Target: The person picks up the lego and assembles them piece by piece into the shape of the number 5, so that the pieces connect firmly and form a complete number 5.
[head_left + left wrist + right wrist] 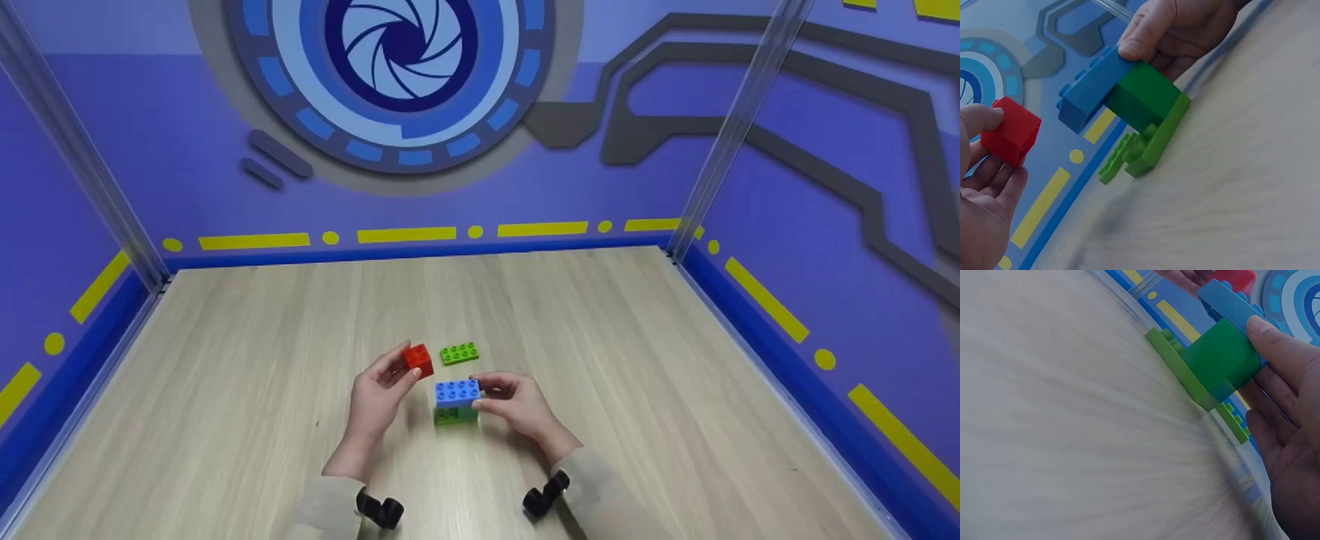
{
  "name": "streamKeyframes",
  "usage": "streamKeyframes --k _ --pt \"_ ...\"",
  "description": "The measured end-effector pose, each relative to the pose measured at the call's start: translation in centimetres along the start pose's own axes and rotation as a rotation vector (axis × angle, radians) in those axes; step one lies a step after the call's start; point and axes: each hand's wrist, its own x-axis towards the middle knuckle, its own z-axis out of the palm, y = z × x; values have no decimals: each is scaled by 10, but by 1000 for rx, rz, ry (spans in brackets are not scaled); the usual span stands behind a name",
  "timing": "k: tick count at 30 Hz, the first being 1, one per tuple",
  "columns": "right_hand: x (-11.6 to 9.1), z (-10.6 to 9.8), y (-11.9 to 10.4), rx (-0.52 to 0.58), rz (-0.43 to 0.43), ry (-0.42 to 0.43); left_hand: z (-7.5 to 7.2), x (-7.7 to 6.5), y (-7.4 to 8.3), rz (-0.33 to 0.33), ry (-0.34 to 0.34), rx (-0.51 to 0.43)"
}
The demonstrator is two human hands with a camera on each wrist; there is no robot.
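Note:
Thumb and fingers of my left hand (375,396) pinch a red toy brick (418,361), held up left of a small stack. That stack has a blue studded brick (457,391) on top, a dark green brick (1143,94) under it, and a lime green plate (1167,132) at the bottom. The blue brick overhangs the dark green one towards the left hand. My right hand (523,406) grips the stack's right end, thumb on the blue brick. Whether the stack touches the table, I cannot tell. The red and blue bricks are apart.
A second lime green plate (459,353) lies studs up on the wooden table (247,390), just behind the stack. Blue printed walls (420,210) enclose the table at the back and both sides, with clear corner posts (720,150).

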Motion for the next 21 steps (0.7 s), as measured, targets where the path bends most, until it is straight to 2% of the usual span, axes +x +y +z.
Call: streamKeyframes --k 6,21 --pt "0 0 -1 29 -14 -15 2 -4 6 -28 -44 -55" --pt "-1 -1 -1 25 -24 -17 10 -15 5 -7 -133 -26"
